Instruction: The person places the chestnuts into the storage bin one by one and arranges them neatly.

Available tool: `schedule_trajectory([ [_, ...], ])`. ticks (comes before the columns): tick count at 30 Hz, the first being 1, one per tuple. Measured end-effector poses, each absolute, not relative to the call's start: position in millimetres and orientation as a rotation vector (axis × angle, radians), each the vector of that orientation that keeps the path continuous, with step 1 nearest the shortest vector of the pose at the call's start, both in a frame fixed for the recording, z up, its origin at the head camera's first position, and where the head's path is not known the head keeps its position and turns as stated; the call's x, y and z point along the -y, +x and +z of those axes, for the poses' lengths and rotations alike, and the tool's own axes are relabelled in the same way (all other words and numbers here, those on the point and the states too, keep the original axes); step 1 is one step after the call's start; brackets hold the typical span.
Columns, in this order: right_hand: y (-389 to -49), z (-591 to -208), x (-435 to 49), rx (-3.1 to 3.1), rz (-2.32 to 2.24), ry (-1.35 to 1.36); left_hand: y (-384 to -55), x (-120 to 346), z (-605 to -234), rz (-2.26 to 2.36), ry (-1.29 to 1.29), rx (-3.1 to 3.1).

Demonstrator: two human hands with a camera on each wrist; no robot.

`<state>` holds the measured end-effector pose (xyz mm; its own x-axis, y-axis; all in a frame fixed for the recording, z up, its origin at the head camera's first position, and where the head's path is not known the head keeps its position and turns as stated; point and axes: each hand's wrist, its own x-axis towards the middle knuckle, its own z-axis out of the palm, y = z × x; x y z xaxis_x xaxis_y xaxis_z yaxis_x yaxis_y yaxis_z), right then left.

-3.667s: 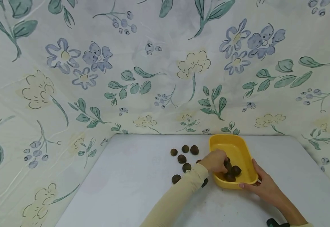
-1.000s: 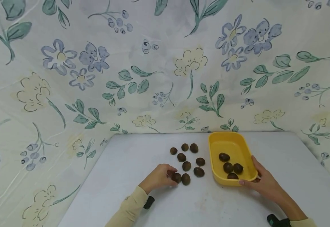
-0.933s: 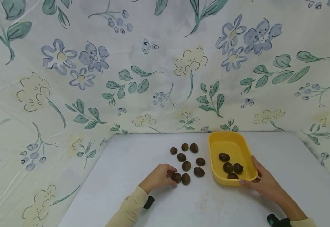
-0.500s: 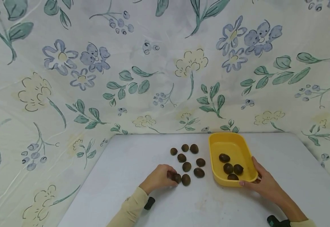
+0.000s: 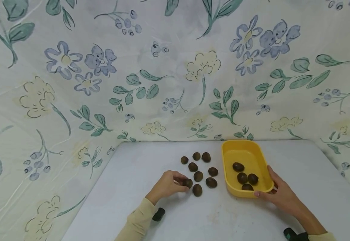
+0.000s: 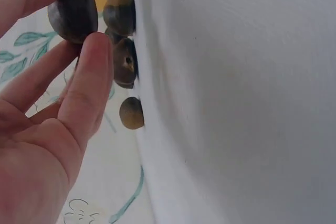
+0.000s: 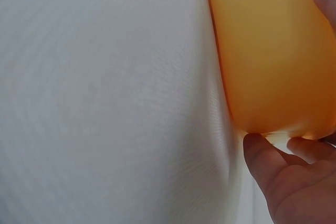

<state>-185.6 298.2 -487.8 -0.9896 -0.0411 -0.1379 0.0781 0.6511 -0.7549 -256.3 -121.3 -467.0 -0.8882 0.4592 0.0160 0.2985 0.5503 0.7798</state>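
While the head view gives me the whole layout, only the left wrist view shows that the brown nut (image 6: 73, 11) pinched between thumb and fingertips of my left hand (image 5: 165, 185) is clear of the white tabletop (image 5: 126, 187). From above I count eight loose nuts (image 5: 198, 176) beyond and to the right of that hand, and four nuts (image 5: 242, 178) inside the yellow tray (image 5: 244, 155). My right hand (image 5: 280, 197) is clamped round the tray's near right corner; the right wrist view adds the fingertips against its outer wall. The tray's far end lies close to the tabletop's back edge, where the floral cloth (image 5: 168, 107) rises. A narrow strip separates tray and loose nuts, while wide room spreads to my left. The dark device (image 5: 298, 237) at my right wrist bears a green mark (image 5: 288, 236) too small to read.
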Motion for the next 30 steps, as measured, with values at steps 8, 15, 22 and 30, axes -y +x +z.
schedule_trajectory([
  [8,-186,-489,-297,-2.723,-1.253,0.036,-261,109,-462,1.396,0.645,-2.55],
  [15,-186,-489,-296,-2.734,-1.249,0.027,-268,95,-455,1.436,0.671,-2.559],
  [22,-187,-489,-297,-2.725,-1.261,0.028,-276,76,-444,1.457,0.725,-2.582],
  [30,-186,-489,-298,-2.734,-1.259,0.018,-286,49,-431,1.41,0.785,-2.572],
])
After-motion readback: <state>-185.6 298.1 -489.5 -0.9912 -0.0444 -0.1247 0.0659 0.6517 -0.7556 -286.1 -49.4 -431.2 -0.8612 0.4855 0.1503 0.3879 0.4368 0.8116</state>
